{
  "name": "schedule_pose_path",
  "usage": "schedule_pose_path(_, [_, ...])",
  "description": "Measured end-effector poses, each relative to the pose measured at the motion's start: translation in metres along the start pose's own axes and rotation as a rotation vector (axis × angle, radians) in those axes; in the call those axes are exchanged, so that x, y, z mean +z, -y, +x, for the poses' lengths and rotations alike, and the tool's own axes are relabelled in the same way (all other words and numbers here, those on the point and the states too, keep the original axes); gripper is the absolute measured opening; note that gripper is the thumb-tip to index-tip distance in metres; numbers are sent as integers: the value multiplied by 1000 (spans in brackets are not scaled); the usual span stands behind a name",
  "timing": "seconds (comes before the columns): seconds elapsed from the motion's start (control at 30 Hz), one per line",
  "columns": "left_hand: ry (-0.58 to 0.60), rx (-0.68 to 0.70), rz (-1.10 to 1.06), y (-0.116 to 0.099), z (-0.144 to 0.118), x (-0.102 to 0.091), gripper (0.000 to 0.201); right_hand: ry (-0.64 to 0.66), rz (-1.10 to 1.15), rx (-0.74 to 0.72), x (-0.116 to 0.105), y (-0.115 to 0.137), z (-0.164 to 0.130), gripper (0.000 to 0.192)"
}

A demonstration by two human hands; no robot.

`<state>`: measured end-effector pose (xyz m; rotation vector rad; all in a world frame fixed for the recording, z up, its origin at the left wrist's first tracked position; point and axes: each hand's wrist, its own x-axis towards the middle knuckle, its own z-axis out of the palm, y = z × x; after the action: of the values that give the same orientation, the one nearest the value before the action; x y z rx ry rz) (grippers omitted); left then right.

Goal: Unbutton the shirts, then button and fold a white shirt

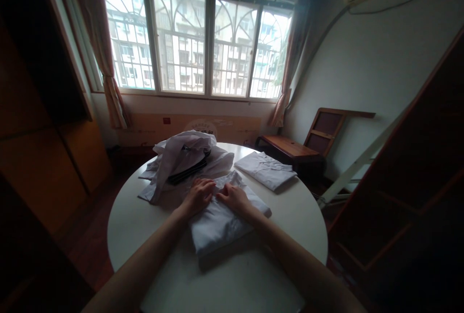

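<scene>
A folded white shirt lies in front of me on the round table, its collar end pointing away. My left hand is on the left of the collar, fingers bent and closed on the cloth. On the other side of the collar, my right hand pinches the fabric, thumb toward the left hand. Part of the collar is hidden under the fingers. Just beyond my left hand sits a loose heap of white clothes with a dark striped part showing. Another folded white shirt lies flat to the right.
The white round table carries all the clothes. Behind it, a long cardboard box leans below the barred windows. A low wooden cabinet stands at the back right, near a wooden frame. Dark furniture borders both sides.
</scene>
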<state>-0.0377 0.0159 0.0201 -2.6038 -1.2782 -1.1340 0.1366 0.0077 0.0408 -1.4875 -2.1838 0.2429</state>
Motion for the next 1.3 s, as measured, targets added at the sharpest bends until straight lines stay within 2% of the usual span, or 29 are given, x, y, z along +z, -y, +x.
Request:
schedule_pose_path(0.1, [33,-7,28,-10,2,2,22,-41,-57,17,3,0,0,21])
schedule_pose_path(0.2, [17,-54,42,-18,3,1,16,-72,-119,-19,3,0,-1,12])
schedule_pose_path(0.33, [61,-84,36,-23,4,0,13,-105,-123,-49,3,3,-4,8])
schedule_pose_path(0.5, [114,-114,50,-22,3,0,15,-119,-46,-45,6,4,-5,8])
schedule_pose_path(0.77, [151,-222,7,-21,0,-6,21,-101,114,-132,5,5,-4,9])
schedule_pose_path(1.0, [182,-195,-119,-14,2,-2,21,-94,103,-193,9,4,-5,7])
schedule_pose_path(1.1, [206,-188,-194,-12,3,-2,26,-67,166,-206,10,1,-3,7])
schedule_pose_path(1.3, [214,-173,-301,-14,4,-7,27,-6,447,-210,14,-6,3,8])
